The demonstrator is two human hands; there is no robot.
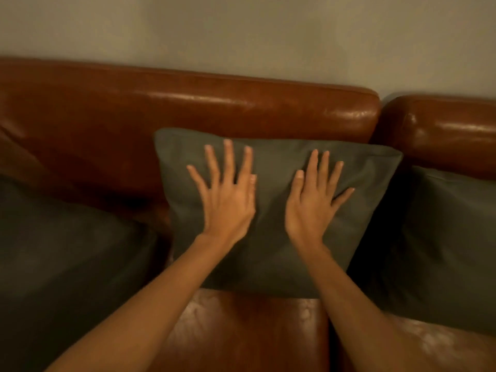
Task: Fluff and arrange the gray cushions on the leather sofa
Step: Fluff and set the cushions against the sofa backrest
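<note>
Both hands lay flat on the middle cushion, grasping nothing. Left hand had its fingers straight and spread wide, palm down on the cushion's left half, thumb tucked near the centre. Right hand pressed the right half in the same way, fingers straight and fanned, the little finger angled out toward the right edge. The two hands sat side by side, close but apart, with a strip of gray fabric showing between them. Bare forearms reached up to them from the lower corners of the view.

That cushion stood upright on the seat, leaning back against the brown leather backrest of the sofa. Its top right corner reached to the gap between this backrest and the next one. A second gray cushion lay to the left, lower and nearer the camera, its corner close to the middle one. A third cushion stood to the right, touching the middle cushion's right side and partly behind it. A pale wall rose above the sofa.
</note>
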